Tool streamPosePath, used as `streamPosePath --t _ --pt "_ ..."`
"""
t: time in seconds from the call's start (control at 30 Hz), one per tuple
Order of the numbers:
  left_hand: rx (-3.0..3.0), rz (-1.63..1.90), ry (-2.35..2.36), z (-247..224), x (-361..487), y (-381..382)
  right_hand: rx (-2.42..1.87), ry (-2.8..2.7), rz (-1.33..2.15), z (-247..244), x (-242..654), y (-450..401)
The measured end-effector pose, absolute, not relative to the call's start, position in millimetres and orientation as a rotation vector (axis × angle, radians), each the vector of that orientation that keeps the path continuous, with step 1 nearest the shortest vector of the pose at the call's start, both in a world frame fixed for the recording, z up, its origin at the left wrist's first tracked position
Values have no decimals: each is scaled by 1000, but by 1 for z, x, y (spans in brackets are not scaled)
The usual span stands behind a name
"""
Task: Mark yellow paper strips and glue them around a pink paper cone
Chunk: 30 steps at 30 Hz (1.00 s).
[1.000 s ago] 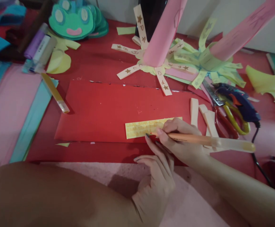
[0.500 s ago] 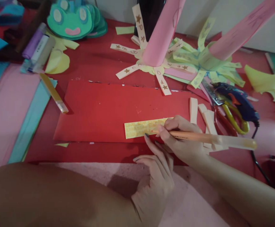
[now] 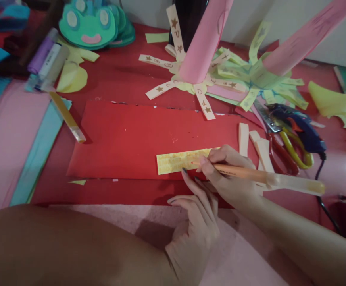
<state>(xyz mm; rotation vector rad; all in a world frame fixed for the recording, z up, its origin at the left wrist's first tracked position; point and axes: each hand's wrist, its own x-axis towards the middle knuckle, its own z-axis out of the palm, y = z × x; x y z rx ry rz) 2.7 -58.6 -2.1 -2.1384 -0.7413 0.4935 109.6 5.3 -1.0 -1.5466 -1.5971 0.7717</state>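
My right hand (image 3: pixel 231 172) grips an orange pen (image 3: pixel 244 172), its tip on a small yellow strip (image 3: pixel 173 161) with rows of orange marks. The strip lies near the front edge of a red sheet (image 3: pixel 125 139). My left hand (image 3: pixel 197 218) rests in front of it, fingers apart, one fingertip touching the strip's lower edge. That hand holds nothing. The strip's right end is hidden behind my right hand.
Scissors (image 3: pixel 283 153), a blue glue gun (image 3: pixel 300 123) and cream paper strips (image 3: pixel 243 139) lie to the right. Behind stand pink paper tubes (image 3: pixel 202 43). A capped pen (image 3: pixel 67 117), green frog cutouts (image 3: pixel 88 28) and markers (image 3: pixel 46 59) are at the left.
The orange pen's tip has shifted very slightly, and its rear end has tilted a little lower. My left hand has stayed in place.
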Motion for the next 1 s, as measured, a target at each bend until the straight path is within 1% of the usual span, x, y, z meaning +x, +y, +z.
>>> streamPosePath --t 0.13,0.17,0.2,0.23,0.37,0.43,0.47,0.8,1.0 --pt "-2241 387 -730 3 -1 -55 -1538 -1607 737 -1 109 5" --pt "-2170 419 -831 4 -1 -55 -1533 -1618 732 -1 109 5" --pt "-2162 443 -817 4 -1 -55 -1527 -1632 725 0 110 5" --pt "-2216 447 -705 4 -1 -55 -1521 -1649 721 0 111 5" --pt "-2083 514 -761 1 0 -57 -1517 -1677 719 0 113 5" --pt "-2092 503 -666 -1 0 -58 -1517 -1667 729 0 113 5" --pt "-2046 512 -740 -1 0 -59 -1512 -1660 738 0 113 5" --pt "-2132 374 -826 4 -2 -55 -1483 -1645 762 -2 113 5" --pt "-2193 390 -837 10 -4 -54 -1482 -1635 777 -4 114 4"
